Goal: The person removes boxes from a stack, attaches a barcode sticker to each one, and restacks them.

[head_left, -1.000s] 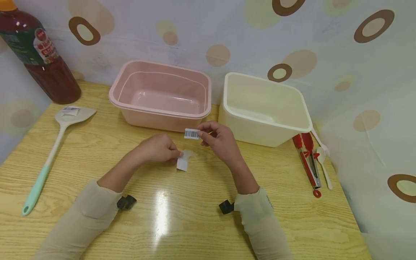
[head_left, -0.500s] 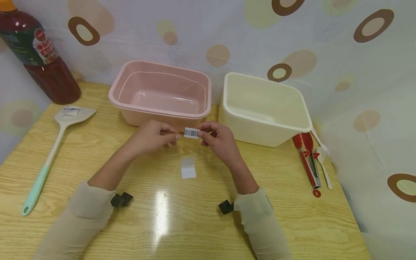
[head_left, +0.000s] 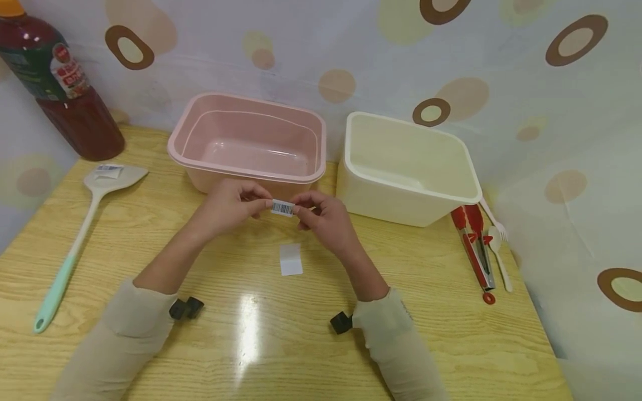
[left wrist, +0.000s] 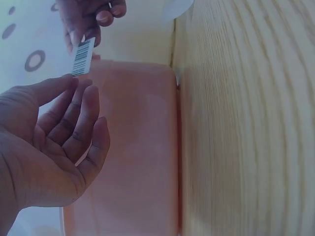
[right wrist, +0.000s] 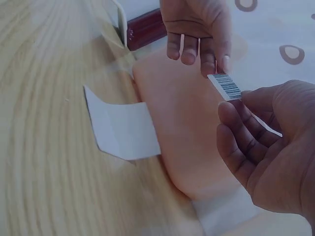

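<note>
Between both hands, in front of the pink basin (head_left: 241, 178), is a small white barcode sticker (head_left: 283, 208). My right hand (head_left: 328, 223) pinches its right end between thumb and fingers. The left hand (head_left: 225, 206) pinches the left end, thumb against forefinger, which the left wrist view shows at the sticker's lower edge (left wrist: 76, 73). On the table below them lies a creased piece of white paper (head_left: 291, 259), touched by neither hand. In the right wrist view the sticker's striped face (right wrist: 226, 87) is turned to the camera.
A cream bin (head_left: 391, 200) stands right of the basin. Red-tipped tongs (head_left: 476, 250), a spoon (head_left: 499, 256) and a fork (head_left: 496, 223) lie at the right edge. On the left are a spatula (head_left: 82, 228) bearing a label (head_left: 108, 171) and a large bottle of dark red liquid (head_left: 75, 100).
The left hand has let go of the white paper, leaving it on the table, and has moved up to the sticker's left end. My right hand has shifted slightly left with the sticker.
</note>
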Action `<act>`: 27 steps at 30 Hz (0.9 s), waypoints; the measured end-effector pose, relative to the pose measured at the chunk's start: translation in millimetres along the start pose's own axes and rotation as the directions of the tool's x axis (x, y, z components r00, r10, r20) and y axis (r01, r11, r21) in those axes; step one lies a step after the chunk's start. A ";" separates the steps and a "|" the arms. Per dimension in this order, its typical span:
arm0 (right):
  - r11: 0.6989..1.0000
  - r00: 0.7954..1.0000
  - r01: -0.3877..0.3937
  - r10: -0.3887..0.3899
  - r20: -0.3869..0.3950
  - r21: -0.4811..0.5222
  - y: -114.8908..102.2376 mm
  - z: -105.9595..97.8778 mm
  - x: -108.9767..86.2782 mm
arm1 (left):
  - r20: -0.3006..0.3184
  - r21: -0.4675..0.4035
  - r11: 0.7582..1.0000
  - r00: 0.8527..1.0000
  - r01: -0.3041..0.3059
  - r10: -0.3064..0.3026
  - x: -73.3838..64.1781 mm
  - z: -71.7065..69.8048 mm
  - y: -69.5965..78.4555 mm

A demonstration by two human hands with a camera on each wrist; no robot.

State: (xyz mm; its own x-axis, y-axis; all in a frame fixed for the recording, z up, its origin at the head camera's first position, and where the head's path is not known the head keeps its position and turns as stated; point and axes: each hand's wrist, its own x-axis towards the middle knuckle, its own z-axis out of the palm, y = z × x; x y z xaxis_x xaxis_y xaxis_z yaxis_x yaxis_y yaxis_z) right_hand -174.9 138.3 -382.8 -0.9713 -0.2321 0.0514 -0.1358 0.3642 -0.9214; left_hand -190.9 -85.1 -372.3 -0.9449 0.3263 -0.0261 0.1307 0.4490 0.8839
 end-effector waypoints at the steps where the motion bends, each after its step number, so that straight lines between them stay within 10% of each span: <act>1: 1.000 1.000 0.004 -0.004 0.008 0.000 0.1 3.3 0.7 | -0.005 0.004 1.000 1.000 0.009 -0.009 -1.1 -2.2 -1.1; 27: 0.995 0.997 -0.071 0.071 0.001 0.068 9.2 40.8 11.3 | -0.091 0.051 0.995 0.993 0.081 -0.076 -0.2 -19.8 -22.6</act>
State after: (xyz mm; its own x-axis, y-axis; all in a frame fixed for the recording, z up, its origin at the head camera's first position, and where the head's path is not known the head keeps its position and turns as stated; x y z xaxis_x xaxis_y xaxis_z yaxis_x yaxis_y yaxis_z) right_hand -179.2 102.2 -406.4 -0.9783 -0.2067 -0.0143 -0.0533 0.3177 -0.9467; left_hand -199.6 -111.8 -383.0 -0.9754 0.2143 -0.0511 0.0687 0.5161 0.8537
